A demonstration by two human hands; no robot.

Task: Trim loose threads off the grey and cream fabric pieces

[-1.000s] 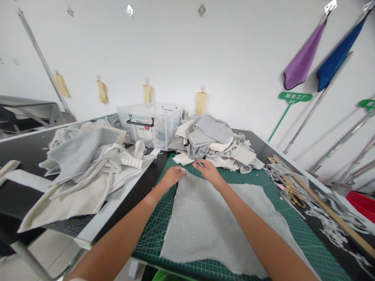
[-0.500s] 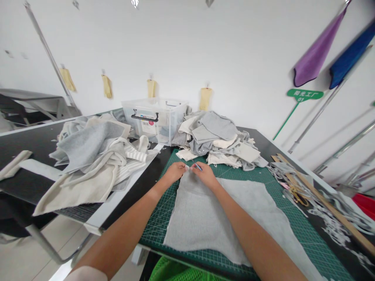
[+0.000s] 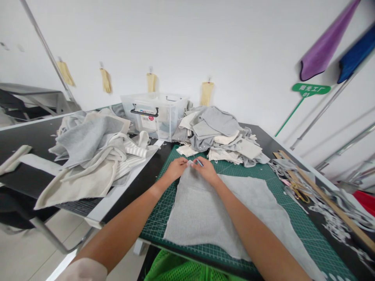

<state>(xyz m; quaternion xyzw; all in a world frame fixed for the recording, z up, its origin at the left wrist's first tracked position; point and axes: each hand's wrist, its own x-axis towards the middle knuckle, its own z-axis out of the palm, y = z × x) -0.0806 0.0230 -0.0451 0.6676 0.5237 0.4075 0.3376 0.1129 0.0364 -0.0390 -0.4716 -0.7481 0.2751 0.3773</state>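
A light grey knit fabric piece lies on the green cutting mat, its far left corner drawn up between the hands. The left hand pinches that corner between thumb and fingers. The right hand grips a slim blue pen-like tool, its fingertips at the same corner, close beside the left hand's; the tool's exact kind is too small to tell.

Just beyond the mat's far edge, a heap of grey and cream cloth pieces spills partly onto it. Touching or just beside that heap stands a clear plastic storage box with black handles and a white label marked in red; greyish cloth shows dimly through its wall, though how full it is cannot be told. Left of the box, a second heap of grey, cream and striped fabric hangs over the near table edge.

Right of the mat lie gold-handled scissors, a wooden strip and white and grey fabric scraps. Below the near table edge sits a bright green mesh container, its contents hidden. At the far right, a red container is cut off by the frame.
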